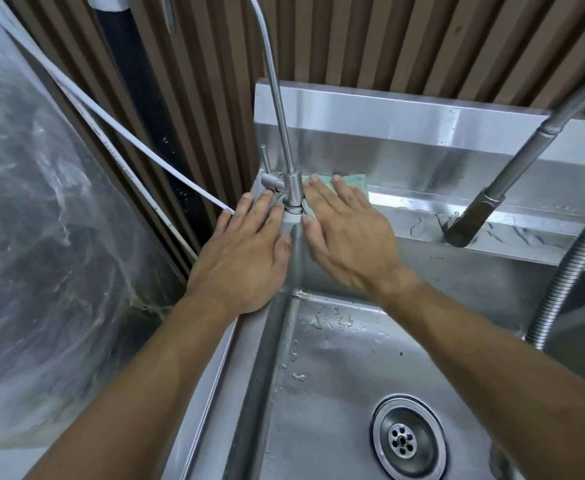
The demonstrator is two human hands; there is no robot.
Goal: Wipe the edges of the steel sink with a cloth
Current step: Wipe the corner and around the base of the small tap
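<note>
The steel sink (422,209) fills the right half of the view, with a wet basin and back ledge. A pale green cloth (353,183) lies on the back ledge just right of the thin tap's base. My right hand (350,237) lies flat on the cloth with straight fingers, pressing it against the ledge. My left hand (246,251) rests flat on the sink's back left corner rim, fingers straight, touching the tap's base.
A thin steel tap (293,188) with a small lever rises between my hands. A pull-out spray tap (471,216) and its ribbed hose (568,271) hang at the right. The drain (403,439) sits low in the basin. White tubing (138,143) and a plastic-covered surface lie left.
</note>
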